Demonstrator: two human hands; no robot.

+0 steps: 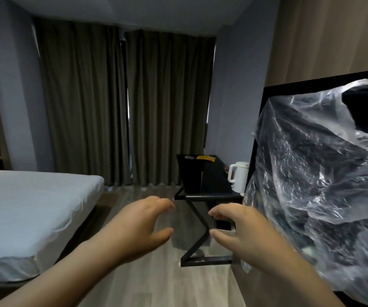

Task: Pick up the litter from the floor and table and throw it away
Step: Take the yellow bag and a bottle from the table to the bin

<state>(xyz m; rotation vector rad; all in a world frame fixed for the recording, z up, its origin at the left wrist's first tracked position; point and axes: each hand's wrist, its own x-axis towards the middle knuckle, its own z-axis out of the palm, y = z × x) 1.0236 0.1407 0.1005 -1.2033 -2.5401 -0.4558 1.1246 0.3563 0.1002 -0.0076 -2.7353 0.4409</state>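
My left hand [143, 224] and my right hand [243, 231] are held out in front of me at mid-height, fingers apart and curved, facing each other, with nothing in them. Beyond them stands a black side table [214, 197] with a Z-shaped leg. A yellow wrapper [206, 158] lies at the table's far end. A large clear plastic bag [320, 173] hangs crumpled at the right, close to my right forearm, in front of a black screen. No litter shows on the visible floor.
A white kettle [238, 177] stands on the table's right side. A bed with a white sheet [30, 207] fills the left. Dark curtains [123, 103] cover the far wall. Wooden floor [147, 282] runs between the bed and the table.
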